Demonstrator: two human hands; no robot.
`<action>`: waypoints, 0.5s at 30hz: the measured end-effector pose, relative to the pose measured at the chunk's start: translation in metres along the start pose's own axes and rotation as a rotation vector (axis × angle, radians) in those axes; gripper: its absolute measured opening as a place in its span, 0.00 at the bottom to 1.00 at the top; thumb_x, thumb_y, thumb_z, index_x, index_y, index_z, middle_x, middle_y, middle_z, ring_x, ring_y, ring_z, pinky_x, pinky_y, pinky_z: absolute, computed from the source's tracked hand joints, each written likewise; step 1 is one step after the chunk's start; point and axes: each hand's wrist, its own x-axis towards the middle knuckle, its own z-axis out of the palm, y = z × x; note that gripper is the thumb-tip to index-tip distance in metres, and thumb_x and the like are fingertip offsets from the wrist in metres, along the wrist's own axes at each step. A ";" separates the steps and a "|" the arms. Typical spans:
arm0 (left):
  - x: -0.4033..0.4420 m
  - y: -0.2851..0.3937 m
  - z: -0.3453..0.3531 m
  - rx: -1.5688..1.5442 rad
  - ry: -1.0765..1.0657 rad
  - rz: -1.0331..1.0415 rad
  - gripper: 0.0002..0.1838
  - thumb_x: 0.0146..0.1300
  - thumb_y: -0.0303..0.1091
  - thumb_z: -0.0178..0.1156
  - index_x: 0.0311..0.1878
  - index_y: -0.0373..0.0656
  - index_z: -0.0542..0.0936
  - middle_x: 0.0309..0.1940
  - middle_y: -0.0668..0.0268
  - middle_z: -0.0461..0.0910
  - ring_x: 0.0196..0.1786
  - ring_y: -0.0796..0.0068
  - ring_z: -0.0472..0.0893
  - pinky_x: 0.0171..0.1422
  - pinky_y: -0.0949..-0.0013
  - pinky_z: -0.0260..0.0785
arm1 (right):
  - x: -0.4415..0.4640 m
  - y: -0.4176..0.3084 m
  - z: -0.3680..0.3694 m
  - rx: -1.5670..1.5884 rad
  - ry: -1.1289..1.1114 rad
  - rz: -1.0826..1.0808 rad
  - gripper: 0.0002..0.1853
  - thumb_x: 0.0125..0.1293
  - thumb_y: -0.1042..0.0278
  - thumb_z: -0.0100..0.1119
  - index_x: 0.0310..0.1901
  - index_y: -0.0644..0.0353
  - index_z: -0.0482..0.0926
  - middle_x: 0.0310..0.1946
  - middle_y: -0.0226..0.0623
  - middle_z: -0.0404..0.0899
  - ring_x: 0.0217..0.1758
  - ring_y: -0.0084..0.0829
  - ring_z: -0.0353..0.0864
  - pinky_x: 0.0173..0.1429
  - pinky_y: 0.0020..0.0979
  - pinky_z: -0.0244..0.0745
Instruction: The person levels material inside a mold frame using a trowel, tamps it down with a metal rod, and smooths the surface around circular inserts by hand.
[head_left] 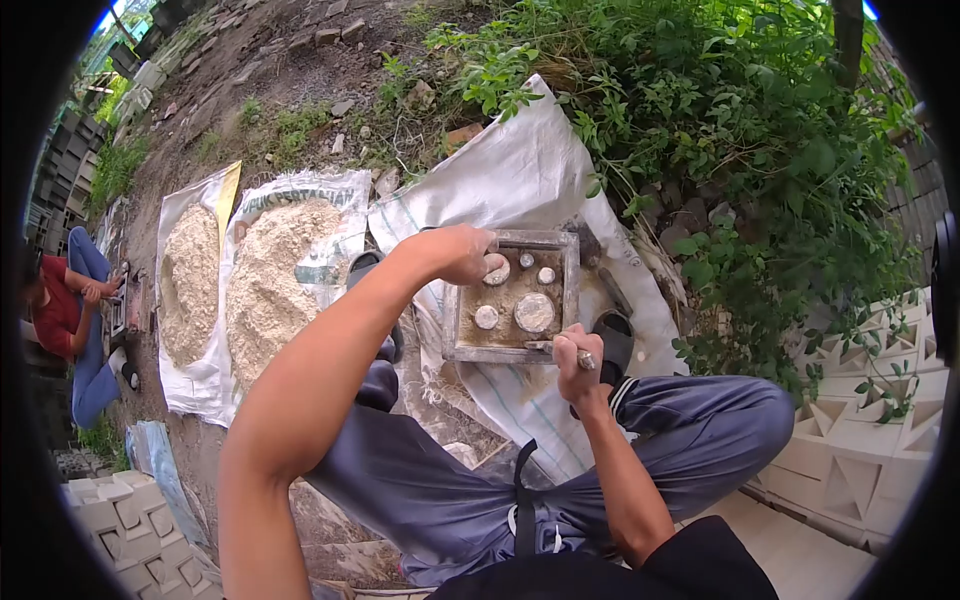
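A square wooden frame (571,285) lies on a white woven sack, with brown sandy powder packed inside it. Several round dusty discs stand in the powder, the largest being the pale disc (535,313) at lower right. My left hand (466,254) reaches over the frame's upper left corner. Its fingers are curled, and the tips touch the upper left disc (496,271); whether they pinch anything is hidden. At the lower right corner, my right hand (580,362) is closed round a thin flat-bladed tool (540,346), whose blade lies by the frame's near edge.
Two open sacks of pale powder (285,240) lie to the left. The white sack (510,180) spreads under the frame, with a dark bar (615,292) to its right. Another person (70,310) sits far left. Patterned blocks (850,430) stand at right, below green plants (750,150).
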 end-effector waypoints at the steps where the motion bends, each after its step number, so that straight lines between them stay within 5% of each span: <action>1: 0.001 0.000 -0.003 0.016 0.013 -0.006 0.23 0.69 0.47 0.47 0.55 0.39 0.74 0.49 0.49 0.78 0.54 0.51 0.76 0.58 0.57 0.67 | 0.009 0.000 0.001 -0.023 -0.025 0.060 0.13 0.52 0.72 0.49 0.13 0.65 0.65 0.10 0.38 0.60 0.19 0.32 0.52 0.27 0.36 0.52; 15: -0.005 0.007 -0.001 -0.044 -0.001 -0.008 0.23 0.69 0.47 0.47 0.55 0.38 0.74 0.48 0.47 0.78 0.53 0.51 0.76 0.58 0.56 0.67 | -0.004 -0.009 -0.005 0.105 0.074 0.044 0.13 0.51 0.73 0.47 0.12 0.64 0.64 0.10 0.37 0.61 0.20 0.32 0.55 0.29 0.33 0.53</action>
